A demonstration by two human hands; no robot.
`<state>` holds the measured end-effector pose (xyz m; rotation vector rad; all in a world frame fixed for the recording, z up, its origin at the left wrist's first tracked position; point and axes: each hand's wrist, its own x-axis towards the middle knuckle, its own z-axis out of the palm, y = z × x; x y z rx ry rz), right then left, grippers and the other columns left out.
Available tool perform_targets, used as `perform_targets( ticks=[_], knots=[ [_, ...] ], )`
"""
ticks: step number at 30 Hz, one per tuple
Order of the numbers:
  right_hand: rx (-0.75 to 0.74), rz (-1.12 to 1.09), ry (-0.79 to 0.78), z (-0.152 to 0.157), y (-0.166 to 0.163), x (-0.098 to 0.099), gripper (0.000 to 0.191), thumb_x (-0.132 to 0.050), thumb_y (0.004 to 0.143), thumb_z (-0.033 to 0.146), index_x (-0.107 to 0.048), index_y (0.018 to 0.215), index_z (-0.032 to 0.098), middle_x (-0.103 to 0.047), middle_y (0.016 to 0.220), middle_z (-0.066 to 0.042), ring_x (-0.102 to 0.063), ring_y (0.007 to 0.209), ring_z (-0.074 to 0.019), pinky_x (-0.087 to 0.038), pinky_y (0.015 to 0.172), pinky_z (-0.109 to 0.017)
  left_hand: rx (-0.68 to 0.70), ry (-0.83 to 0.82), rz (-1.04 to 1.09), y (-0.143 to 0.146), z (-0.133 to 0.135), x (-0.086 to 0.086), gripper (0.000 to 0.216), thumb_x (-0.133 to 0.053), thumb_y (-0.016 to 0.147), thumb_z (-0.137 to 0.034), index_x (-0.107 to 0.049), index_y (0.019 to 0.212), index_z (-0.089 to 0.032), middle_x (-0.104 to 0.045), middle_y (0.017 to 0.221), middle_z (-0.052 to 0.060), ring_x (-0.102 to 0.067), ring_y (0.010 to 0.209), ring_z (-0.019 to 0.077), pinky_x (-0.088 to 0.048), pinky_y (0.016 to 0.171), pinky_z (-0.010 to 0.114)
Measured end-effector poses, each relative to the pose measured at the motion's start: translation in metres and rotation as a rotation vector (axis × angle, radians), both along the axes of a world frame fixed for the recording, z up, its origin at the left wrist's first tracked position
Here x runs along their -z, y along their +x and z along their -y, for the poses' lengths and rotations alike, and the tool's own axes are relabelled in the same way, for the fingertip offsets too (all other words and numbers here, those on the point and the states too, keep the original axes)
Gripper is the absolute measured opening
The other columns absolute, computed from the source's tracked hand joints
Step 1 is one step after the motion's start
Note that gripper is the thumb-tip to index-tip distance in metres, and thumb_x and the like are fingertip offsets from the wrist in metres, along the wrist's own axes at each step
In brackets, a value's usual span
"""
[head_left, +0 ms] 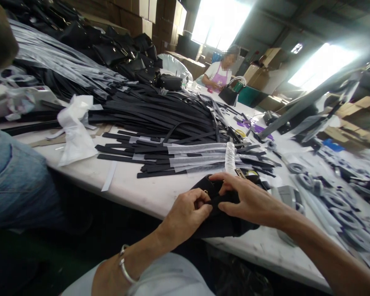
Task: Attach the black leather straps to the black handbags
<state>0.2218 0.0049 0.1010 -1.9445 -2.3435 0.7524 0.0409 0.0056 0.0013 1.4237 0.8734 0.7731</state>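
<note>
A black bag [225, 224] with gold-coloured metal fittings lies at the table's front edge, under both hands. My left hand [186, 213] is closed, its thumb and fingers pinching the dark material near the bag's opening. Across from it, my right hand [246, 199] is curved over the bag with thumb and fingers apart, the fingertips touching its upper edge; whether it grips any material I cannot make out. Just beyond the bag, black straps [160, 158] lie in a row, some wrapped in clear plastic.
A large heap of black straps [160, 111] covers the middle of the table [126, 189]. Black bags [111, 53] are piled behind it. White wrapping [75, 131] lies left, beside a person in jeans [15, 176]. Tape rolls [342, 216] lie right. Another person [220, 74] works at the far end.
</note>
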Motion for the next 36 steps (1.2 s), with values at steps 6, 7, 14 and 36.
perform_targets(
  ticks=[6,7,14,36],
  knots=[
    [0.048,0.045,0.066,0.009,-0.002,0.011,0.06,-0.063,0.071,0.023,-0.05,0.13,0.029,-0.065,0.094,-0.002,-0.061,0.095,-0.0231,-0.043,0.086,-0.035,-0.023,-0.032,0.027,0.005,0.004,0.006,0.002,-0.058,0.076,-0.017,-0.06,0.077,-0.017,-0.047,0.059,-0.007,-0.041,0.054,0.0081,-0.033,0.051,0.019],
    [0.059,0.042,0.071,0.01,-0.003,0.014,0.061,-0.063,0.07,0.024,-0.05,0.129,0.03,-0.064,0.093,-0.002,-0.062,0.093,-0.0225,-0.043,0.085,-0.034,-0.032,-0.041,0.027,0.006,0.004,0.007,0.002,-0.059,0.076,-0.017,-0.06,0.077,-0.017,-0.047,0.059,-0.007,-0.041,0.054,0.008,-0.033,0.051,0.019],
    [0.168,-0.061,0.036,0.014,-0.008,0.024,0.052,-0.057,0.07,0.018,-0.05,0.121,0.027,-0.061,0.092,0.0,-0.061,0.088,-0.0199,-0.043,0.08,-0.032,-0.017,-0.235,0.282,0.012,0.002,0.027,0.015,-0.063,0.074,-0.022,-0.05,0.08,-0.018,-0.046,0.062,-0.008,-0.041,0.052,0.0064,-0.033,0.047,0.017],
    [0.186,-0.123,0.23,0.025,-0.005,0.056,0.048,-0.052,0.067,0.013,-0.051,0.114,0.023,-0.063,0.102,-0.005,-0.061,0.099,-0.0229,-0.046,0.088,-0.037,-0.088,-0.273,0.261,0.026,0.002,0.041,0.021,-0.065,0.073,-0.021,-0.044,0.079,-0.021,-0.044,0.061,-0.009,-0.045,0.046,0.0065,-0.042,0.037,0.015]
  ],
)
